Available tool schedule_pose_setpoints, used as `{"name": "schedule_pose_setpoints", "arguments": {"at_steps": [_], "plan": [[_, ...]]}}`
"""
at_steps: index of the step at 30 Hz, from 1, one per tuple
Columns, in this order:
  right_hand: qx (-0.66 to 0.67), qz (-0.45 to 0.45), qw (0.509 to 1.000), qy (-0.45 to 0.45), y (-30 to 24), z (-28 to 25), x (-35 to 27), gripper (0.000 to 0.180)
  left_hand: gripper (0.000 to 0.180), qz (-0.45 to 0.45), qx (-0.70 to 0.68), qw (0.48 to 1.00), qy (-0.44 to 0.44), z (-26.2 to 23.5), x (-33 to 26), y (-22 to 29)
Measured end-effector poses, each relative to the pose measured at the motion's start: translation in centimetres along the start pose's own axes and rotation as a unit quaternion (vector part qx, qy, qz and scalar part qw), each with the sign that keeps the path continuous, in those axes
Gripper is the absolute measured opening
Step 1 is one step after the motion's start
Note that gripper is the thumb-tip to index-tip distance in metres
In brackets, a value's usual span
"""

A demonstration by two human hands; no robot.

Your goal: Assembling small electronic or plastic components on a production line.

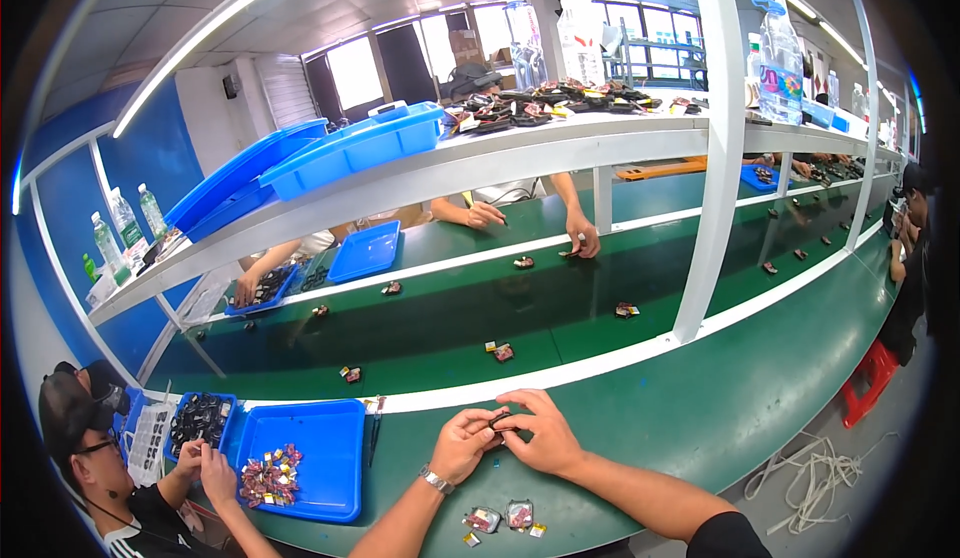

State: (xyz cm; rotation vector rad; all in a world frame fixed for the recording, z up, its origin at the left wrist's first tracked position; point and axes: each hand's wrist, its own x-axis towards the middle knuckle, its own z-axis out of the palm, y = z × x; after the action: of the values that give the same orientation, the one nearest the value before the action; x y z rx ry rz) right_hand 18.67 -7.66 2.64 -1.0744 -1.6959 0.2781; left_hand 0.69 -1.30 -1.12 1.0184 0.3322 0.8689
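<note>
As both hands hold 1 pc, 2 assys lie nr.

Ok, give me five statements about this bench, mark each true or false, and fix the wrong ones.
1. The left hand and right hand both touch one small dark part. True.
2. The silver wristband is on the right wrist. False: it is on the left wrist.
3. A red stool shows at the picture's right. True.
4. The blue tray of small reddish parts lies right of the hands. False: it lies left of them.
5. Two small units show between the forearms. True.
</note>
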Motion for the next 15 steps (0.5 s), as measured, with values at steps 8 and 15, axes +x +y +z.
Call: {"name": "schedule_pose_setpoints", "arguments": {"at_steps": [8,15], "plan": [[-0.033,-0.073,0.997,0.005,-0.8,-0.6,0.4,0.021,0.023,0.003,0.008,1.0,0.003,-0.2,0.0,-0.2],[-0.041,-0.056,0.997,0.025,-0.6,-0.2,0.3,0.017,0.024,0.006,-0.001,1.0,-0.007,0.3,0.0,0.1]]}}
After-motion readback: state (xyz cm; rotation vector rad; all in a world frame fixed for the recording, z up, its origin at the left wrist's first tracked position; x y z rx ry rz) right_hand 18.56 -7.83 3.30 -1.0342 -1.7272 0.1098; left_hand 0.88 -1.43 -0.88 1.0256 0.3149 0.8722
